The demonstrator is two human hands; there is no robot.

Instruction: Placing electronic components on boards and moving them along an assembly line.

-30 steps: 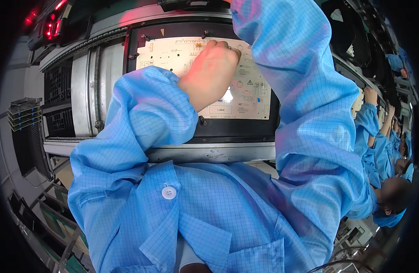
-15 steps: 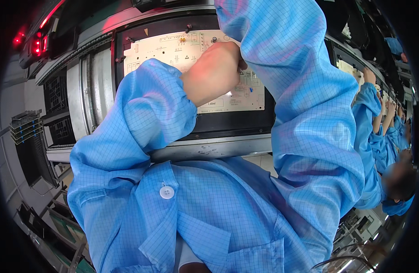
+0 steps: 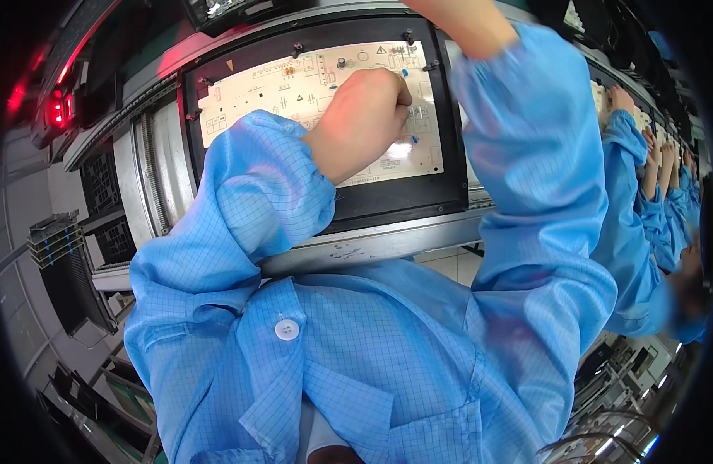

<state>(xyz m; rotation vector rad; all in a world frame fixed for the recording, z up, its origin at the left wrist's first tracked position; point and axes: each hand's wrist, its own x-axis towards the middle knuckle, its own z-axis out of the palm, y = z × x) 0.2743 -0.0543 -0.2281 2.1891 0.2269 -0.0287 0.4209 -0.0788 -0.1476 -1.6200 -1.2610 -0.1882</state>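
A cream printed circuit board (image 3: 240,100) lies in a black carrier frame (image 3: 387,204) in front of me. My left hand (image 3: 364,120) is over the right half of the board, fingers curled together. Its fingertips are mostly hidden, so what they hold, if anything, cannot be seen. Small blue components (image 3: 414,140) stand on the board around that hand. Farther back are a dark round capacitor (image 3: 341,63) and yellow components (image 3: 289,71). My right hand (image 3: 458,11) reaches past the carrier's far right corner; only the wrist part shows, its fingers cut off by the upper edge.
A metal rail (image 3: 364,251) runs along the near side of the carrier. Black clamp knobs (image 3: 297,50) rim the board. Red lights (image 3: 58,108) glow at far left, near a stack of trays (image 3: 53,240). Co-workers in blue sleeves (image 3: 623,155) work along the right.
My right arm has swung away from the board, up and to the right, uncovering the board's right part. My left hand stays over the board, fingers still curled. The view has shifted slightly.
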